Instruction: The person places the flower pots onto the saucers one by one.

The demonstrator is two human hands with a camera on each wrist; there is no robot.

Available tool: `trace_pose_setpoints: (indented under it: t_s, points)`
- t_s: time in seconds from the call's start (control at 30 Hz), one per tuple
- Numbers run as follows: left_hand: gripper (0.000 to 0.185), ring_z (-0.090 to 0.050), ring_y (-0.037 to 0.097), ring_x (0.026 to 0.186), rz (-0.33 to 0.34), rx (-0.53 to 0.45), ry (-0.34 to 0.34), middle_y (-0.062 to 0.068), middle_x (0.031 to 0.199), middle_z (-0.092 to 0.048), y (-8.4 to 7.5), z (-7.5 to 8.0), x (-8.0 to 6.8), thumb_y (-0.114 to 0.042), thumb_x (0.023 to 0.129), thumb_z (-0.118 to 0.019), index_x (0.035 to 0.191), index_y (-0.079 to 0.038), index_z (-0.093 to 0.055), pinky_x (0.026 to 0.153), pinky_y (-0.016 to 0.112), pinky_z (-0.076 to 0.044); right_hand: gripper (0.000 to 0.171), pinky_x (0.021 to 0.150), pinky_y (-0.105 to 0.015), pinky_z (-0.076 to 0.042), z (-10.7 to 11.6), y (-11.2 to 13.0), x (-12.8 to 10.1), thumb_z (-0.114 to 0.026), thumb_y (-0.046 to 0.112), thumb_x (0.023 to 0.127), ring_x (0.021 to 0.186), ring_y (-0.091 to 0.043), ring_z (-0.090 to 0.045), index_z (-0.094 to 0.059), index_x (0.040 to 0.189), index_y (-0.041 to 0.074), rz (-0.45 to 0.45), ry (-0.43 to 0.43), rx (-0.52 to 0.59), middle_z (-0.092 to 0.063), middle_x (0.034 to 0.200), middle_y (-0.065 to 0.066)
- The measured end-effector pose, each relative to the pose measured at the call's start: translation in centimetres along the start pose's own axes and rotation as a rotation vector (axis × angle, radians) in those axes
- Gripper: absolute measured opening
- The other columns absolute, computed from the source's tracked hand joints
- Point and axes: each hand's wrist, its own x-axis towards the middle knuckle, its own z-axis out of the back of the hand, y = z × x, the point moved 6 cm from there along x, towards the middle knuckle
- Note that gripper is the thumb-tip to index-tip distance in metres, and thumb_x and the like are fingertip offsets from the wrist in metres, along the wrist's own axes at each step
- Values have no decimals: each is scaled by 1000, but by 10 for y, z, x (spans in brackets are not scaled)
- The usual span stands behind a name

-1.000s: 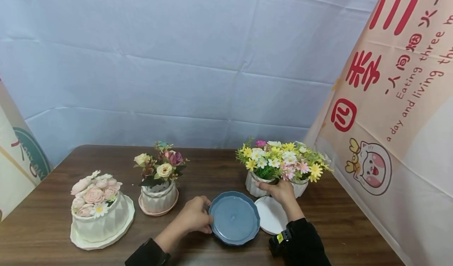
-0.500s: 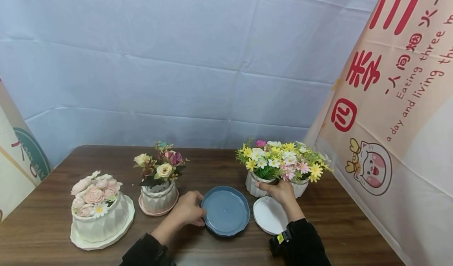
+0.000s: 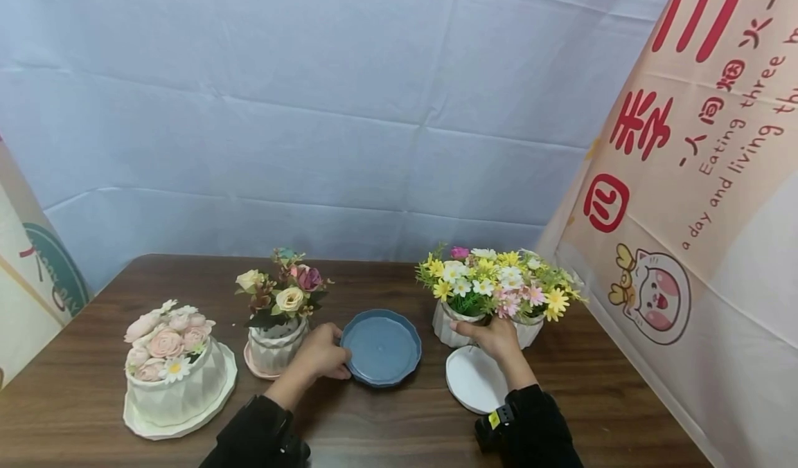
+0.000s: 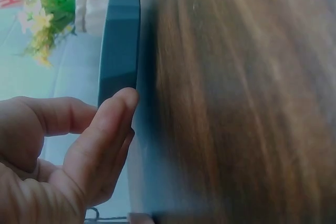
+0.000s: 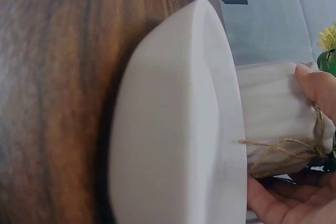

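My left hand (image 3: 323, 354) pinches the left edge of a round blue plant saucer (image 3: 382, 350), thumb and fingers on its rim. In the left wrist view this saucer (image 4: 119, 43) stays level, close over the wood. My right hand (image 3: 497, 340) grips a white ribbed flowerpot (image 3: 447, 325) of daisy-like flowers; its thumb is on the near side, and the fingers are partly hidden. Twine (image 5: 286, 153) is tied round the pot (image 5: 273, 106) in the right wrist view. A white saucer (image 3: 472, 383) lies in front, beneath the right wrist. A second white pot (image 3: 530, 331) stands beside the gripped one.
Left of the left hand, a potted rose arrangement (image 3: 274, 347) stands on a pink saucer (image 3: 252, 370). Farther left, a wide pot of pink flowers (image 3: 181, 392) sits on a white scalloped plate (image 3: 229, 378). All rest on a brown wooden table (image 3: 374, 440) before a pale cloth (image 3: 312, 142).
The left hand has carried the blue saucer left and farther back, away from the white saucer and closer to the rose pot. The right hand stays at its flowerpot.
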Motion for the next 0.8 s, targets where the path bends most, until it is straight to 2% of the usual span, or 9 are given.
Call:
trace_pose_setpoints:
  t_s: [0.3, 0.6, 0.8]
  points:
    - [41, -62, 20, 53, 56, -10, -11, 21, 82, -52, 7, 2, 10, 9, 78, -54, 117, 18, -40, 53, 31, -54, 102, 100, -55, -30, 0, 1, -1, -76, 39, 75, 127, -49, -26, -13, 147, 3, -12, 4, -4, -24, 141, -33]
    - [36, -61, 19, 53, 75, 33, -46, 20, 77, -54, 5, 3, 22, 8, 77, -52, 111, 15, -41, 53, 30, -54, 102, 100, -54, -30, -1, 1, 1, -75, 41, 74, 126, -50, -26, -14, 147, 3, -14, 9, -14, -24, 141, -34]
    - [31, -61, 19, 51, 73, 67, -45, 19, 71, -56, 8, 1, 29, 9, 76, -49, 105, 16, -44, 51, 29, -53, 102, 99, -55, -31, 0, 1, 0, -75, 42, 75, 126, -50, -26, -14, 147, 2, -26, 14, -31, -24, 141, -34]
